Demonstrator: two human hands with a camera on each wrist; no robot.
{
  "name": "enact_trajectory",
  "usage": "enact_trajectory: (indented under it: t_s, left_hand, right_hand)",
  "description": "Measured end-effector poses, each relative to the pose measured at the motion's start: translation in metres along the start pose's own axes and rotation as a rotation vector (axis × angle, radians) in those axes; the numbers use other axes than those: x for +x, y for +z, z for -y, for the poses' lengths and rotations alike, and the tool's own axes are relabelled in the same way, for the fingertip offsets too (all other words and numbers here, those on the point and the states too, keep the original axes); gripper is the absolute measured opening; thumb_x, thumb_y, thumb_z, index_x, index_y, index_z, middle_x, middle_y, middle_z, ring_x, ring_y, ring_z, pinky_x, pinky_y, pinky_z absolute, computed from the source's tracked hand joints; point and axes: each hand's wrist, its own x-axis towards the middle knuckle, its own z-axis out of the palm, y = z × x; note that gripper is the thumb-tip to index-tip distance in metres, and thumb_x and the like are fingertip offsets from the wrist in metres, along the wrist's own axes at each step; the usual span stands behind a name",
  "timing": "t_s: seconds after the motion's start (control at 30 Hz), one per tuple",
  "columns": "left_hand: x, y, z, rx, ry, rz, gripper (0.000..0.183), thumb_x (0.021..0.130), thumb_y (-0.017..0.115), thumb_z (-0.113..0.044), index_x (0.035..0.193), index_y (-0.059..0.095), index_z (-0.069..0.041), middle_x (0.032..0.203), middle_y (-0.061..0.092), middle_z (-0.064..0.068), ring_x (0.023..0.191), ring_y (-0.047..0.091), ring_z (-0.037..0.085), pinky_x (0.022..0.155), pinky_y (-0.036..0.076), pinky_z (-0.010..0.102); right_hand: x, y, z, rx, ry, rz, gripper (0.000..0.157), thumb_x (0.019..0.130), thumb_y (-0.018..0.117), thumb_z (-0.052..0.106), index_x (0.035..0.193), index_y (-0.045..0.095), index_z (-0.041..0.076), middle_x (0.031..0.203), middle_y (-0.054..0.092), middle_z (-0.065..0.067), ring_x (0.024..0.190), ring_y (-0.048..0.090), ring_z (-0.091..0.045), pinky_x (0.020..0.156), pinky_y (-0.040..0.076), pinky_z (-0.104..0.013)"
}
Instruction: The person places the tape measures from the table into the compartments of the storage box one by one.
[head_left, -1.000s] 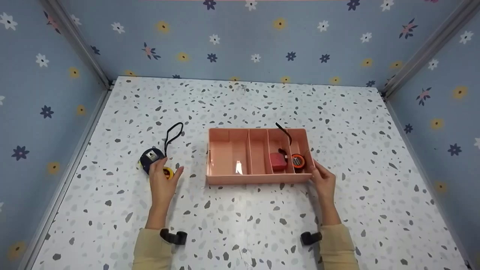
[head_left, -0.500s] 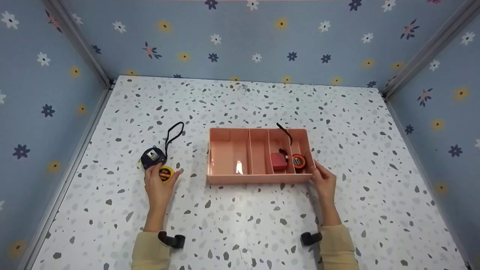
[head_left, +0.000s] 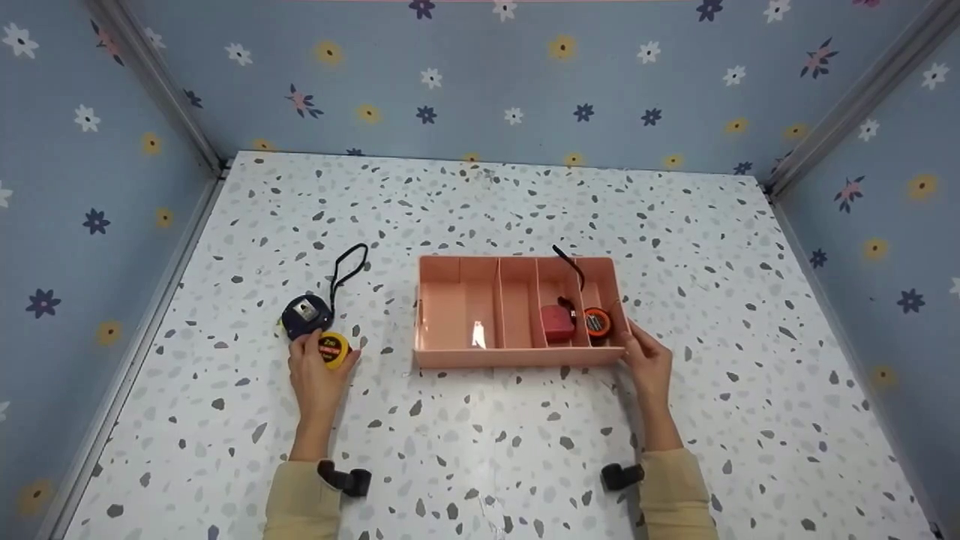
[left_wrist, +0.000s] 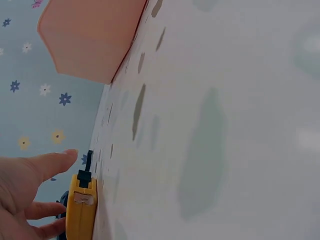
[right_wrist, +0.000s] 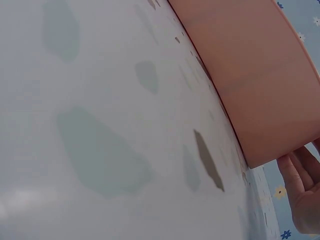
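A yellow tape measure [head_left: 333,350] lies within the spread of my left hand [head_left: 315,379]. In the left wrist view, the fingers touch the side of the yellow tape measure [left_wrist: 81,207], while the thumb stretches out straight with a visible gap. Just behind is a dark blue tape measure [head_left: 306,315] with a black wrist strap. My right hand [head_left: 649,369] rests against the right end of a pink divided box [head_left: 517,358]; in the right wrist view, its fingertips meet the box [right_wrist: 265,90] near the corner. Part of each hand is out of sight in its wrist view.
Inside the box, a red tape measure [head_left: 557,322] with a black strap sits in one narrow compartment. An orange-and-black tape measure [head_left: 598,322] sits in the rightmost one. Flower-patterned walls [head_left: 480,82] enclose the speckled white tabletop [head_left: 480,202].
My left hand has drawn back from the dark blue tape measure to the yellow one, exposing more of its face. The right hand and the box have stayed put.
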Motion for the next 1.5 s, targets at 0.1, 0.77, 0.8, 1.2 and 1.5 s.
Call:
enact_trajectory:
  t_s: [0.1, 0.77, 0.8, 1.2, 1.5]
  left_hand:
    - [0.001, -0.001, 0.000, 0.021, -0.002, 0.009, 0.069, 0.070, 0.074, -0.019, 0.125, 0.041, 0.009, 0.122, 0.034, 0.026, 0.110, 0.035, 0.042, 0.088, 0.030, 0.055]
    - [0.002, 0.000, 0.001, -0.002, -0.007, -0.001, 0.058, 0.071, 0.070, -0.007, 0.120, 0.045, 0.012, 0.114, 0.038, 0.028, 0.108, 0.035, 0.040, 0.090, 0.030, 0.048]
    - [0.002, 0.000, 0.001, -0.002, -0.004, -0.005, 0.058, 0.070, 0.070, -0.007, 0.119, 0.045, 0.012, 0.114, 0.038, 0.028, 0.107, 0.035, 0.040, 0.090, 0.030, 0.048]
    - [0.001, -0.005, -0.017, -0.066, 0.037, -0.029, 0.058, 0.068, 0.072, -0.003, 0.117, 0.047, 0.014, 0.111, 0.040, 0.025, 0.106, 0.038, 0.036, 0.092, 0.031, 0.046]
    - [-0.002, -0.009, -0.034, -0.103, 0.114, -0.079, 0.058, 0.065, 0.076, -0.005, 0.114, 0.051, 0.013, 0.107, 0.043, 0.024, 0.102, 0.041, 0.035, 0.091, 0.033, 0.044]
  right_hand:
    - [0.000, 0.000, -0.001, 0.002, 0.008, -0.003, 0.033, 0.085, 0.057, 0.008, 0.116, 0.056, -0.003, 0.115, 0.056, -0.016, 0.092, 0.058, -0.010, 0.071, 0.050, -0.023]
    - [-0.001, 0.000, 0.001, 0.009, -0.008, 0.018, 0.033, 0.085, 0.054, 0.005, 0.117, 0.054, -0.006, 0.115, 0.056, -0.018, 0.091, 0.058, -0.009, 0.070, 0.050, -0.023]
    - [-0.002, 0.000, 0.002, 0.005, 0.000, 0.016, 0.033, 0.086, 0.054, 0.005, 0.117, 0.054, -0.006, 0.115, 0.055, -0.018, 0.090, 0.058, -0.009, 0.070, 0.050, -0.023]
    - [0.000, 0.000, 0.000, 0.000, 0.015, -0.008, 0.033, 0.084, 0.058, 0.009, 0.115, 0.056, -0.004, 0.112, 0.059, -0.012, 0.087, 0.059, -0.007, 0.068, 0.050, -0.022]
    - [-0.001, 0.000, 0.000, -0.001, -0.003, -0.004, 0.034, 0.084, 0.059, 0.010, 0.115, 0.057, -0.003, 0.113, 0.058, -0.016, 0.086, 0.059, -0.008, 0.067, 0.050, -0.022]
